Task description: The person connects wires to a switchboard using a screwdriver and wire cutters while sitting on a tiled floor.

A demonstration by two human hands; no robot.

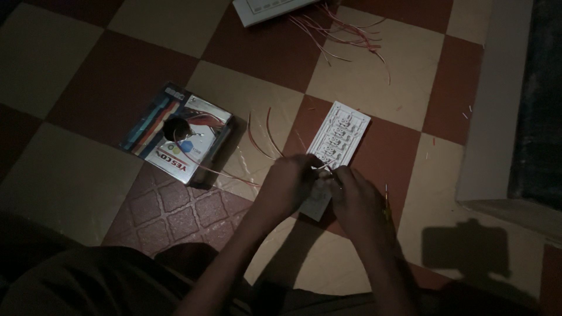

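Note:
A white switch panel (341, 134) lies face down on the checkered floor, its rows of terminals showing. Both my hands meet over its near end. My left hand (291, 182) pinches a thin wire at the panel's near edge. My right hand (355, 198) closes on the same spot from the right, and a slim yellow-handled tool (386, 202) shows beside it. What the fingertips grip is too dark and small to make out clearly. Loose red wires (260, 137) curve across the tiles left of the panel.
A flat printed box (178, 136) with a small dark round object on it lies to the left. A bundle of red wires (345, 29) spreads from a white panel (263, 9) at the top. A pale raised ledge (497, 99) runs along the right.

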